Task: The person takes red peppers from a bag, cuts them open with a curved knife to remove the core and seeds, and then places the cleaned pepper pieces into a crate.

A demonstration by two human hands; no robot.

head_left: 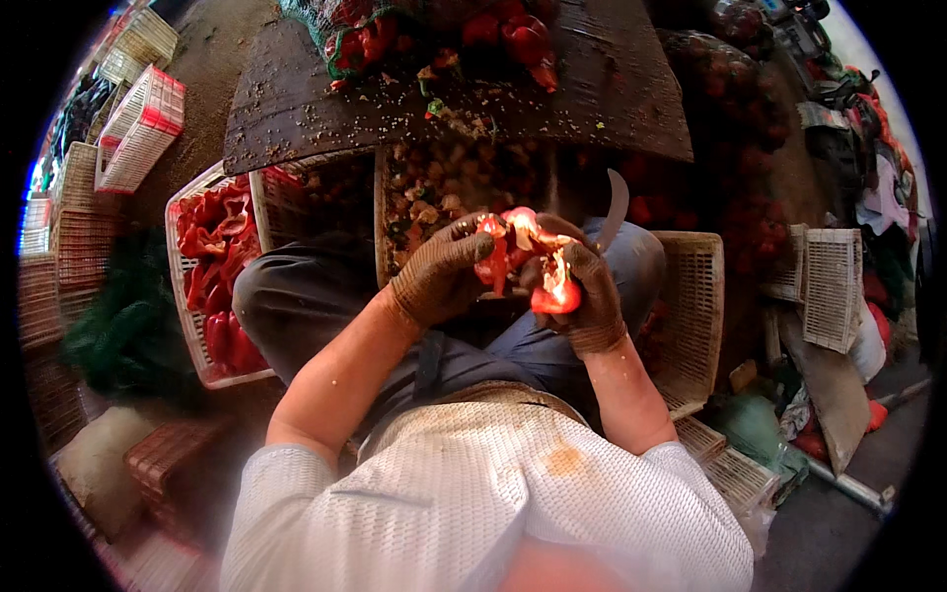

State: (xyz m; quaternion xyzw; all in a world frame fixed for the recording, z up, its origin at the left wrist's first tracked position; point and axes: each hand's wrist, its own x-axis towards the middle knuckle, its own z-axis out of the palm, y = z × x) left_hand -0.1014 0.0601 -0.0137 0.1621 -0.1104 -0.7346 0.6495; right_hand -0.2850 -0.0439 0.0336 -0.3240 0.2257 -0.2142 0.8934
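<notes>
My left hand point(444, 271), in a dark, soiled glove, grips one side of an opened red bell pepper point(495, 252) above my lap. Its pale inner flesh and core show between my hands. My right hand point(596, 301), gloved alike, holds the other side of the pepper, its fingers curled round the red flesh. A curved knife blade point(618, 205) sticks up just beyond my right fingers; its handle is hidden, so whether that hand also holds it I cannot tell. Below the pepper, between my knees, stands a crate point(382, 217) of pepper cores and scraps.
A white crate point(182, 326) of opened red peppers stands by my left knee. Ahead is a dark board point(612, 99) strewn with seeds, with a green net bag point(330, 30) of peppers. Another crate point(695, 326) is by my right knee. Stacked crates point(77, 217) line the left.
</notes>
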